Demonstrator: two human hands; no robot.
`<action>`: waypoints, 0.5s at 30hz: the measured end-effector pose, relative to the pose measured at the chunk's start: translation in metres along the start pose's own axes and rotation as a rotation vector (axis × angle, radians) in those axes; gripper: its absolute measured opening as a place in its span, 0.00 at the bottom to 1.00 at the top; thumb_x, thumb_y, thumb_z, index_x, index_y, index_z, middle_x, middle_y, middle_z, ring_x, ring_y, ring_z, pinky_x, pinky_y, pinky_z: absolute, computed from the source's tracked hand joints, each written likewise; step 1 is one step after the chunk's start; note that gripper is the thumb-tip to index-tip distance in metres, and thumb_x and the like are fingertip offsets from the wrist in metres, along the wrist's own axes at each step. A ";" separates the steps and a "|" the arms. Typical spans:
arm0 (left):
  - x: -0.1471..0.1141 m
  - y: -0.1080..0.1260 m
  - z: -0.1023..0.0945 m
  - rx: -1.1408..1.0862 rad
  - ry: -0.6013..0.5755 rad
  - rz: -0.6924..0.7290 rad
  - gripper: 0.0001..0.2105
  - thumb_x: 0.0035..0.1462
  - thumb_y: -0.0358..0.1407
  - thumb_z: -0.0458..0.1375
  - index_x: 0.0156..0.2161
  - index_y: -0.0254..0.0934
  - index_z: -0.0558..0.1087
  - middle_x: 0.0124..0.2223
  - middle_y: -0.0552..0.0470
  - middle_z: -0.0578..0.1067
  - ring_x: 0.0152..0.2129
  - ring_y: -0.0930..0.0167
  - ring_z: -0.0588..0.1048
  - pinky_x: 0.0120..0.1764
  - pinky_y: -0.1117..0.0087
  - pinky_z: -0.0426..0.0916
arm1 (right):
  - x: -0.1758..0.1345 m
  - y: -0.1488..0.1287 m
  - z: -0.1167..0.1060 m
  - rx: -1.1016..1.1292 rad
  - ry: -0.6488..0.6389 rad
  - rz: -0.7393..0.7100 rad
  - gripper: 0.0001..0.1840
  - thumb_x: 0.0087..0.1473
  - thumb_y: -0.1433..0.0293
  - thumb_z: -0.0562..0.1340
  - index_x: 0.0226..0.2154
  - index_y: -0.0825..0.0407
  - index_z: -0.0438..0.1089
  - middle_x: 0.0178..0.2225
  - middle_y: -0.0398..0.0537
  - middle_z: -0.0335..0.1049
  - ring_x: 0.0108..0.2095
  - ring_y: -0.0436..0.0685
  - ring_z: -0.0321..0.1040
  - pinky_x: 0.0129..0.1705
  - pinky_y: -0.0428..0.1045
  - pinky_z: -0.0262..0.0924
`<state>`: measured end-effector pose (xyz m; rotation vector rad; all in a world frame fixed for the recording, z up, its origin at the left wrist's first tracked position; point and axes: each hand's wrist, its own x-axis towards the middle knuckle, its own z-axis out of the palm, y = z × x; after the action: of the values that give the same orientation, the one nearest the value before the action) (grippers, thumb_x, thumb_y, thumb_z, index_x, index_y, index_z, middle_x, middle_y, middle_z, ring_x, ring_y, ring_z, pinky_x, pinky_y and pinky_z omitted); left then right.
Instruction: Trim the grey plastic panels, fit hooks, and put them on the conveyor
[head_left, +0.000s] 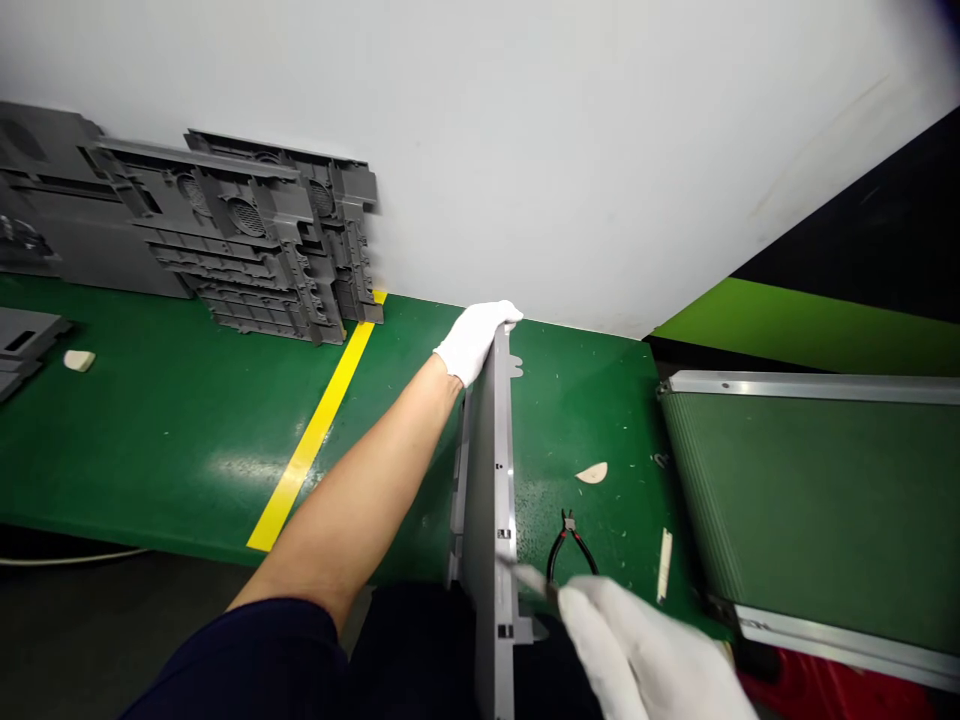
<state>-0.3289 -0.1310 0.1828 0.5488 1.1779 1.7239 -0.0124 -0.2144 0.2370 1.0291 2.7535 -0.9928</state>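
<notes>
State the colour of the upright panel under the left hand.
Grey: the panel shows best in the head view, the only one.

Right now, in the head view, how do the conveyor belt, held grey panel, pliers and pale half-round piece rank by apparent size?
Largest to smallest:
Conveyor belt
Grey panel, seen nearly edge-on
Pliers
Pale half-round piece

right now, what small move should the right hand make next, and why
Perhaps settle the blade lightly on the edge of the panel: the right hand holds it with its tip at that edge, though blur hides whether they touch, and the left hand grips the panel's far end, which should steady it.
</notes>
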 end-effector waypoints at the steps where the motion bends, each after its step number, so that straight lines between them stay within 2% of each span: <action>1: 0.000 0.000 0.001 0.003 0.000 0.002 0.16 0.53 0.34 0.60 0.22 0.40 0.56 0.21 0.61 0.54 0.17 0.77 0.52 0.22 0.71 0.56 | 0.007 -0.006 0.000 0.085 -0.008 0.053 0.23 0.66 0.47 0.51 0.27 0.41 0.68 0.19 0.41 0.69 0.18 0.54 0.64 0.22 0.48 0.59; 5: 0.001 -0.001 0.002 0.001 -0.005 0.024 0.16 0.53 0.34 0.61 0.22 0.40 0.57 0.20 0.61 0.54 0.17 0.77 0.52 0.22 0.72 0.56 | 0.028 -0.024 0.006 0.228 -0.042 0.228 0.22 0.56 0.46 0.63 0.24 0.43 0.63 0.19 0.38 0.66 0.20 0.54 0.63 0.24 0.48 0.62; 8: 0.001 -0.002 -0.001 -0.001 0.008 0.039 0.16 0.53 0.35 0.62 0.22 0.39 0.59 0.20 0.61 0.56 0.17 0.77 0.54 0.23 0.71 0.56 | 0.031 -0.018 -0.002 0.283 -0.211 0.168 0.21 0.52 0.48 0.67 0.25 0.43 0.63 0.22 0.39 0.67 0.23 0.54 0.64 0.24 0.47 0.61; 10: 0.001 -0.003 -0.005 -0.013 0.004 0.053 0.16 0.51 0.35 0.65 0.22 0.39 0.61 0.20 0.60 0.59 0.17 0.77 0.56 0.23 0.71 0.58 | 0.038 -0.008 -0.017 0.296 -0.241 0.104 0.22 0.58 0.46 0.61 0.26 0.44 0.63 0.24 0.40 0.66 0.26 0.54 0.64 0.27 0.47 0.62; 13: 0.002 0.000 -0.011 -0.031 -0.046 0.026 0.17 0.49 0.38 0.70 0.23 0.38 0.64 0.22 0.59 0.62 0.18 0.77 0.59 0.24 0.70 0.63 | 0.073 0.003 -0.045 0.210 -0.084 0.062 0.26 0.66 0.46 0.49 0.25 0.45 0.59 0.23 0.39 0.60 0.25 0.53 0.58 0.27 0.47 0.59; 15: 0.003 0.005 -0.014 -0.003 -0.111 -0.047 0.18 0.50 0.42 0.70 0.23 0.37 0.65 0.22 0.58 0.62 0.18 0.76 0.61 0.24 0.69 0.65 | 0.110 0.002 -0.061 0.135 -0.026 -0.009 0.27 0.68 0.47 0.47 0.26 0.46 0.59 0.22 0.38 0.57 0.23 0.52 0.55 0.26 0.47 0.56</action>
<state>-0.3432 -0.1356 0.1806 0.6026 1.1009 1.6342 -0.0864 -0.1142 0.2571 1.0132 2.7043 -1.1998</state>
